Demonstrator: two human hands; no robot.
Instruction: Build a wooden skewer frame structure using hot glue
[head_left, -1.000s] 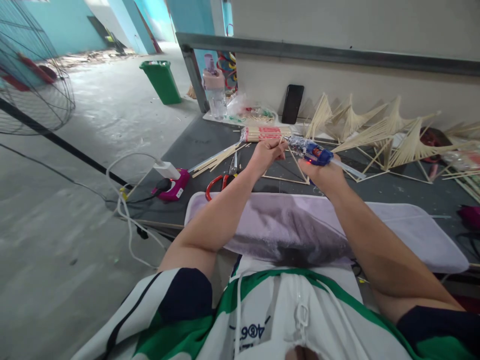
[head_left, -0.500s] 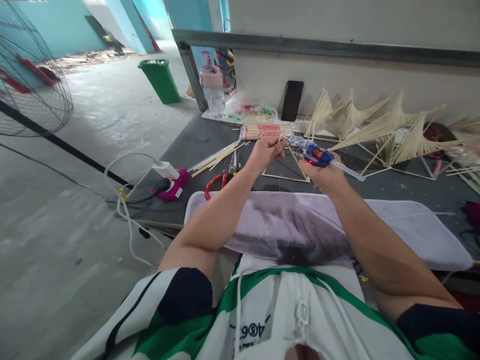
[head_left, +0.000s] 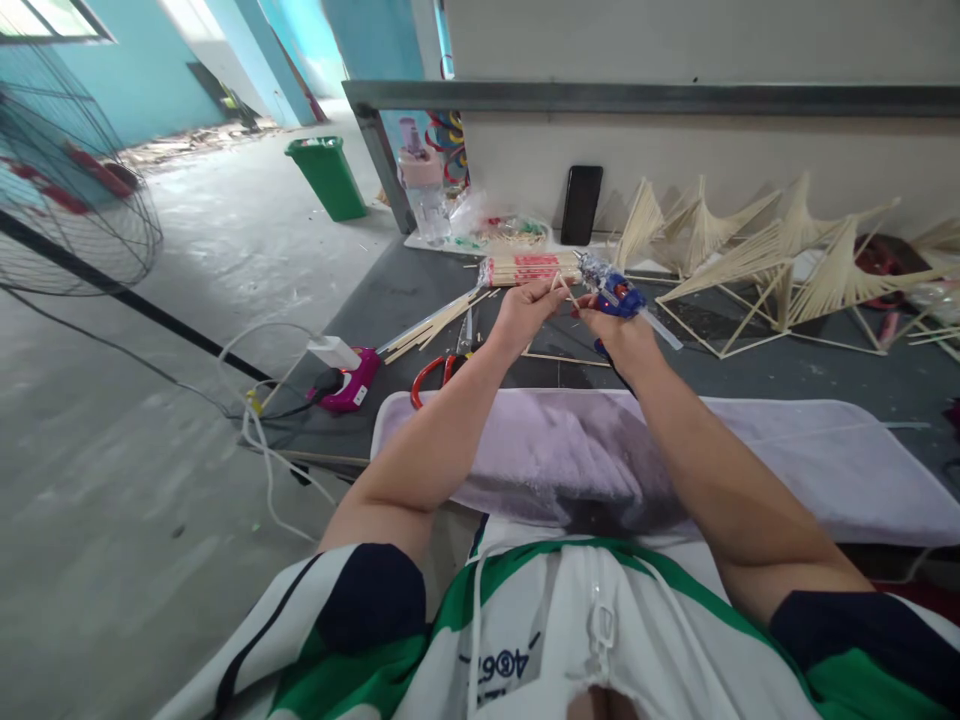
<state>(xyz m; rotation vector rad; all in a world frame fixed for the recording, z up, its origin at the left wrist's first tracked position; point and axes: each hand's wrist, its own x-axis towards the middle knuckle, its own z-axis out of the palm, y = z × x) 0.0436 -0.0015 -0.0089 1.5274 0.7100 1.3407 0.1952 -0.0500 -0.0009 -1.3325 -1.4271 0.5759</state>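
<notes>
My left hand (head_left: 531, 305) pinches thin wooden sticks (head_left: 564, 288) that meet at a corner, just in front of the red-printed stick bundle (head_left: 529, 268). Close beside it, my right hand (head_left: 616, 330) is closed around a blue glue gun (head_left: 621, 297), its fingertips near the same sticks. A clear glue stick (head_left: 661, 328) pokes out of the gun's rear. Another thin stick (head_left: 566, 358) lies on the grey table below my hands. Standing to the right are fan-shaped stick structures (head_left: 787, 265).
Red-handled scissors (head_left: 429, 378) and loose sticks (head_left: 431, 328) lie left of my hands. A magenta power strip (head_left: 352, 380) is near the left edge. A phone (head_left: 583, 205) and bottle (head_left: 425, 190) stand behind. A lilac cloth (head_left: 585, 450) covers the front edge.
My right hand has moved left with the glue gun, and its fingertips have come closer to the sticks in my left hand. The view has shifted slightly.
</notes>
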